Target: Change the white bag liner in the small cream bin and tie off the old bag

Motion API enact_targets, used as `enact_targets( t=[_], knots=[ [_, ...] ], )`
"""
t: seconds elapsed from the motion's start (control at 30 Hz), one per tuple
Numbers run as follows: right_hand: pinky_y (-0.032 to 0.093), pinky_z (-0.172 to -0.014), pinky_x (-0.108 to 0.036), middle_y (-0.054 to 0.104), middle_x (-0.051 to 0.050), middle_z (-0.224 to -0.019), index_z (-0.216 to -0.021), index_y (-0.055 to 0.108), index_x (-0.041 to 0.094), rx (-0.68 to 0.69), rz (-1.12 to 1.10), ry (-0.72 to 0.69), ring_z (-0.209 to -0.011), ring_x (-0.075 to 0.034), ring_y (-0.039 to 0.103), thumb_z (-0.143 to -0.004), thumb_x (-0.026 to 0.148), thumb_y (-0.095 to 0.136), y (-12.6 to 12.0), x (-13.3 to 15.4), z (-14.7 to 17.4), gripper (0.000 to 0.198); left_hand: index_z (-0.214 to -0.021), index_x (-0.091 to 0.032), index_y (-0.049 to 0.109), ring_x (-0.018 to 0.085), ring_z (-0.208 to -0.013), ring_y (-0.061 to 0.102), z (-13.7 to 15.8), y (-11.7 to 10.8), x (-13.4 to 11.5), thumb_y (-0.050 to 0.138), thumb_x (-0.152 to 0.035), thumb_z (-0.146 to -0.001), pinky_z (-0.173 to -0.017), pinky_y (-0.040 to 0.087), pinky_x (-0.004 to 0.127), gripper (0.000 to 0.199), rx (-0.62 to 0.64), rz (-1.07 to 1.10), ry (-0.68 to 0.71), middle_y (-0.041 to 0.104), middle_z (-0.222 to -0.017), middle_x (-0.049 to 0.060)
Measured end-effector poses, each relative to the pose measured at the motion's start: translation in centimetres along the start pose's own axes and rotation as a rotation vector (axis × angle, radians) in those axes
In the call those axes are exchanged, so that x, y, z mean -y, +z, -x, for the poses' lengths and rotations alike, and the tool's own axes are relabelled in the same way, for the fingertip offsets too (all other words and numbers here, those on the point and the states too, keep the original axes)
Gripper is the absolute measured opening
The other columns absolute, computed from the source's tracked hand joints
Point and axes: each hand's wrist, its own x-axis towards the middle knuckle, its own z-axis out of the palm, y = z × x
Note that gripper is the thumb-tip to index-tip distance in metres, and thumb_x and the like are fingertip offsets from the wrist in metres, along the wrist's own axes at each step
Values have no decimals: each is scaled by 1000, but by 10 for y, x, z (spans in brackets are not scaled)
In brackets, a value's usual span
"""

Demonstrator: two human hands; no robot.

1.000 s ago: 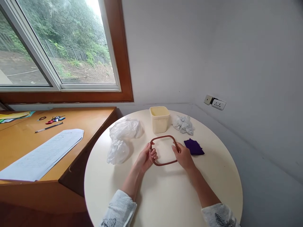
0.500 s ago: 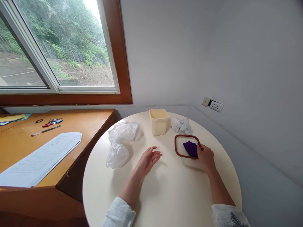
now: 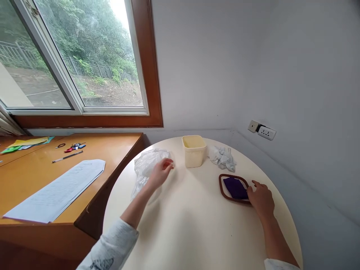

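My left hand [image 3: 161,173] hovers by the right edge of a crumpled clear plastic bag [image 3: 150,159]. Its fingers are loosely curled and parted, with nothing visible in them; the forearm hides part of the bag. A rounded brown embroidery hoop [image 3: 221,187] lies on the right of the round table, a folded purple cloth [image 3: 235,188] inside its outline. My right hand [image 3: 261,198] is at the hoop's right side, fingers spread, the nearest fingertips touching or very close to the frame.
Toward the back of the white table [image 3: 194,228] stands a cream plastic bin [image 3: 194,157]. Crumpled whitish plastic [image 3: 223,158] lies to its right. Left of the table, a wooden desk [image 3: 118,146] bears papers [image 3: 60,191], a pen [image 3: 67,156] and keys [image 3: 75,147].
The hoop with the purple cloth has come down flat on the table, and my right hand has loosened its grip on it. My left hand has moved up and left toward the clear bag.
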Motion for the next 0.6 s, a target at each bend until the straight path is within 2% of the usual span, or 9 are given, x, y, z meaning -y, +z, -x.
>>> enact_targets(
  t=[0.1,0.17,0.23,0.3,0.33,0.4,0.47,0.53,0.6],
  knots=[
    [44,-81,-45,52,-14,-116,-114,56,16,-148,-83,-87,-106,-33,47,-78,31,38,-2,8,2,43,-107,-16,50,23,-108,54,-24,-16,17,45,-23,-77,-92,40,37,31,-46,-191,-15,55,-118,13],
    [44,-81,-44,54,-14,-111,-109,58,16,-220,-158,-172,-102,-31,49,-78,29,39,-2,16,5,39,-116,-15,46,31,-122,40,-33,-20,33,55,-19,-68,-101,27,47,49,-51,-295,-51,43,-131,17],
    [44,-83,-43,55,-13,-107,-105,59,15,-269,-239,-269,-100,-29,50,-78,27,39,-1,27,8,36,-120,-14,43,37,-127,30,-36,-20,49,60,-15,-60,-102,9,58,63,-49,-388,-96,40,-133,21],
    [43,-84,-41,56,-13,-105,-102,59,15,-283,-322,-371,-100,-27,50,-79,25,38,1,39,14,33,-119,-13,44,40,-123,35,-35,-18,62,58,-11,-58,-98,0,65,63,-31,-449,-129,48,-124,22],
    [43,-85,-41,56,-13,-105,-101,59,15,-268,-364,-425,-100,-26,51,-80,25,38,3,46,18,32,-117,-13,46,40,-118,40,-34,-17,67,56,-11,-59,-97,-1,65,59,-15,-465,-137,53,-118,22],
    [44,-84,-39,58,-11,-101,-98,59,17,-187,-442,-533,-97,-24,53,-81,24,38,6,60,26,28,-107,-13,52,37,-110,48,-31,-17,71,49,-10,-62,-97,5,64,45,22,-472,-135,59,-107,19],
    [45,-81,-37,61,-10,-96,-94,59,17,-59,-508,-617,-90,-21,55,-82,23,38,10,75,34,25,-93,-14,56,34,-102,53,-30,-19,69,44,-11,-64,-97,18,59,32,79,-443,-115,62,-98,16],
    [47,-76,-35,62,-8,-92,-92,59,18,70,-566,-654,-84,-19,57,-82,24,39,15,90,41,24,-79,-16,57,30,-92,56,-30,-25,61,42,-13,-64,-89,33,49,22,167,-379,-81,63,-87,11],
    [48,-73,-33,62,-8,-92,-93,60,18,166,-627,-660,-82,-18,58,-82,25,40,21,103,45,24,-71,-16,57,24,-80,57,-28,-34,51,41,-15,-65,-77,42,38,17,280,-287,-40,62,-77,7]
  ],
)
